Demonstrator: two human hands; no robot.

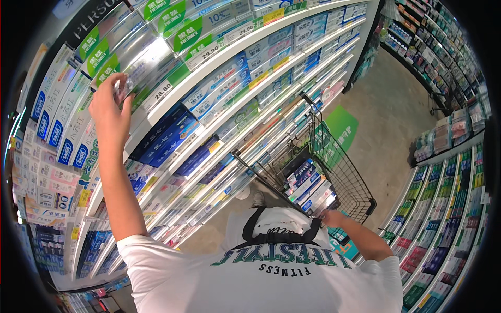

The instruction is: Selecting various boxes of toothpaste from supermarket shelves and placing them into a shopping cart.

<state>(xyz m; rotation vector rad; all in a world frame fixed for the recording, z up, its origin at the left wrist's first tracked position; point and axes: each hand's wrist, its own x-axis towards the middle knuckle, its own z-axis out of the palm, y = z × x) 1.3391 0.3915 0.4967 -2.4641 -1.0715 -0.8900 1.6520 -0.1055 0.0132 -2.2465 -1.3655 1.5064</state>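
Observation:
My left hand (113, 103) is raised to an upper shelf of boxed toothpaste. Its fingers and thumb curl around a small clear plastic piece (123, 88); what exactly it is, I cannot tell. Silvery boxes (150, 54) with green brand panels lie right beyond the fingertips. White boxes with blue Skon panels (66, 152) stand left of the wrist. Low on the right, my right hand (333, 218) is at the near side of a black wire shopping cart (348, 180), by the end of its handle (266, 184). Its fingers are too small and partly hidden to read. Several boxes (311, 187) lie inside the cart.
Long white shelves (219, 51) with price strips and toothpaste boxes run along the left. Grey floor (395, 86) bears a green floor sticker (340, 129) beyond the cart. Another stocked shelf (442, 219) borders the right side. My shoe (258, 198) shows near the shelf base.

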